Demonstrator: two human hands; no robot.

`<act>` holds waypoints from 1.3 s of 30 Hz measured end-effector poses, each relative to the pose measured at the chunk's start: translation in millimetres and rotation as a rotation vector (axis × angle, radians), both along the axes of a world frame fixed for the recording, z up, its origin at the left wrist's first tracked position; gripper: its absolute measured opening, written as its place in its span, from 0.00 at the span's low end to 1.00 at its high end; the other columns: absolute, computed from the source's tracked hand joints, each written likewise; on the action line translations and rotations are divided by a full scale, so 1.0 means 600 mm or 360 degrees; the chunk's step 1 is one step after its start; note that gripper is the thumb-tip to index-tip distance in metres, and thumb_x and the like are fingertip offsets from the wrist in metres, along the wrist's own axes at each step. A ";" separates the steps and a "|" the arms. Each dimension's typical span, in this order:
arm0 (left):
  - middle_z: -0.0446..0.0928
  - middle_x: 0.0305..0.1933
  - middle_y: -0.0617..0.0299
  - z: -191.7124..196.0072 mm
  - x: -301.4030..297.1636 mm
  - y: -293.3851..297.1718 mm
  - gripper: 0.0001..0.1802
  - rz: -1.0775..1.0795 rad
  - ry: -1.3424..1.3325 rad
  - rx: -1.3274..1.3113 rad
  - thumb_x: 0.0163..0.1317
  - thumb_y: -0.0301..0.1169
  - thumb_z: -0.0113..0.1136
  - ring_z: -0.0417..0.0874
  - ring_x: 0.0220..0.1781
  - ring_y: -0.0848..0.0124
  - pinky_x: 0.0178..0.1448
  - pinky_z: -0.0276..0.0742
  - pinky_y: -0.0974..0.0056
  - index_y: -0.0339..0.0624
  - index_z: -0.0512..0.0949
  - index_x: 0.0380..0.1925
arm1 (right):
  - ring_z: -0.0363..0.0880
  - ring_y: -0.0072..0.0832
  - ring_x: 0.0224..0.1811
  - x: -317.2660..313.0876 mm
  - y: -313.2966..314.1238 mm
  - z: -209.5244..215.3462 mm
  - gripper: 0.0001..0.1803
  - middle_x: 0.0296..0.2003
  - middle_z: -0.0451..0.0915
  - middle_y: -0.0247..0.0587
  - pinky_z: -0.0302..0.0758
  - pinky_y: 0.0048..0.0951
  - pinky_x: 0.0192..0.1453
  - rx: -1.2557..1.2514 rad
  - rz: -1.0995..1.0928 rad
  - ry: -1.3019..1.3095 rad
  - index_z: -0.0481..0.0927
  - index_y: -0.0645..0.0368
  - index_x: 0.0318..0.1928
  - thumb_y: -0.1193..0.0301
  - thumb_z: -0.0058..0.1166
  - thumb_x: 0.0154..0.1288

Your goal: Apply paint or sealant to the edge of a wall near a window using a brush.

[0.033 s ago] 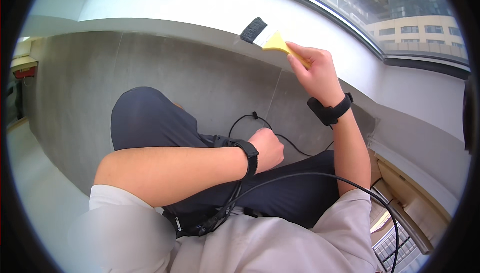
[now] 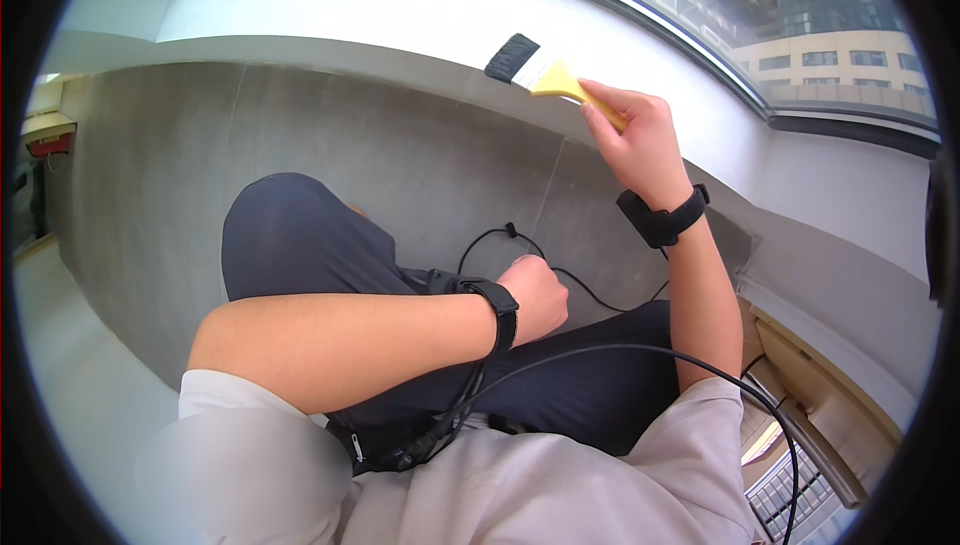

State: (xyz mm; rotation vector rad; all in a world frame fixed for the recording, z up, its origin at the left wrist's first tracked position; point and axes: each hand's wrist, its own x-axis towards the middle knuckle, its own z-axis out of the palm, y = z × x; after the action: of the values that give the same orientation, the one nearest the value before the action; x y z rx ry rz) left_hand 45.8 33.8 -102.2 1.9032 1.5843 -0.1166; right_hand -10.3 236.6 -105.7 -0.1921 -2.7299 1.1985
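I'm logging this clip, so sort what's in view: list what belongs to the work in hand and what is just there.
In use:
- paintbrush, yellow handle, black bristles, gripped in the right hand
- white ledge under the window, which the bristles touch

Just there:
- left hand, closed, resting on the lap
- black cable on the grey floor
- buildings outside

Paintbrush (image 2: 545, 72): yellow handle inside the right hand (image 2: 640, 140) grip, pale silver ferrule just beyond the fingers, black bristles at the far tip. Wristbands: black on both wrists (left hand (image 2: 535, 297) too). Cable (image 2: 590, 290) beside the left fist: black. Trousers (image 2: 300, 245) under the left forearm: dark navy, plain. Shirt (image 2: 560, 485): light beige, plain. Wall (image 2: 330, 150) below the brush: matte grey; ledge (image 2: 400, 5) above: white.
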 end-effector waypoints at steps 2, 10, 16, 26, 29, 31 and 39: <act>0.85 0.29 0.66 0.001 0.001 0.000 0.05 -0.0016 -0.0013 -0.0009 0.60 0.31 0.61 0.89 0.37 0.67 0.33 0.78 0.62 0.48 0.85 0.29 | 0.84 0.49 0.31 -0.004 -0.002 0.001 0.15 0.32 0.84 0.61 0.79 0.38 0.40 0.0068 -0.0133 0.0014 0.87 0.64 0.50 0.73 0.61 0.64; 0.84 0.28 0.67 -0.006 0.007 -0.006 0.05 0.0039 -0.0022 0.0081 0.60 0.31 0.61 0.88 0.35 0.67 0.32 0.77 0.62 0.48 0.85 0.27 | 0.85 0.50 0.31 -0.017 -0.002 0.011 0.16 0.31 0.84 0.62 0.80 0.37 0.41 0.0271 -0.0158 0.0101 0.87 0.67 0.50 0.74 0.60 0.63; 0.84 0.26 0.66 -0.008 0.007 -0.006 0.05 0.0040 -0.0006 0.0147 0.59 0.31 0.61 0.88 0.35 0.67 0.32 0.77 0.62 0.49 0.84 0.26 | 0.85 0.50 0.33 -0.022 0.005 0.014 0.16 0.32 0.84 0.62 0.80 0.38 0.41 -0.0006 0.0138 -0.0077 0.87 0.67 0.49 0.74 0.61 0.63; 0.83 0.26 0.70 -0.002 -0.003 0.003 0.05 -0.0068 0.0005 -0.0093 0.59 0.30 0.62 0.87 0.34 0.69 0.29 0.73 0.63 0.49 0.85 0.27 | 0.86 0.48 0.33 -0.027 0.021 0.010 0.16 0.34 0.85 0.61 0.80 0.34 0.44 -0.0010 0.0079 -0.0241 0.86 0.67 0.52 0.74 0.61 0.65; 0.83 0.26 0.71 0.001 0.002 0.009 0.05 -0.0063 0.0018 -0.0071 0.60 0.30 0.62 0.87 0.34 0.69 0.29 0.73 0.64 0.51 0.85 0.27 | 0.86 0.46 0.33 -0.028 0.022 0.003 0.16 0.33 0.85 0.59 0.80 0.33 0.43 0.0200 -0.0053 -0.0095 0.86 0.66 0.52 0.74 0.61 0.65; 0.83 0.26 0.71 0.004 0.004 0.009 0.06 -0.0041 0.0002 -0.0015 0.61 0.30 0.62 0.87 0.34 0.69 0.29 0.73 0.64 0.51 0.85 0.27 | 0.86 0.45 0.32 -0.026 0.018 -0.003 0.16 0.32 0.86 0.57 0.80 0.34 0.42 0.0143 0.0136 -0.0010 0.87 0.65 0.52 0.74 0.61 0.64; 0.84 0.27 0.71 0.002 0.005 0.005 0.06 -0.0052 0.0026 -0.0016 0.61 0.31 0.62 0.88 0.34 0.69 0.29 0.73 0.63 0.51 0.86 0.27 | 0.87 0.46 0.34 -0.024 0.009 -0.006 0.16 0.35 0.87 0.59 0.81 0.33 0.44 0.0110 -0.0077 0.0010 0.87 0.65 0.51 0.73 0.62 0.64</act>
State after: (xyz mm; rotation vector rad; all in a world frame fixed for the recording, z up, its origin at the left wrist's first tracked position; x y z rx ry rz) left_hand 48.8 37.1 -101.3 1.9256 1.5608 -0.1542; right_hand -24.6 242.2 -109.6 -0.2444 -2.7396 1.0889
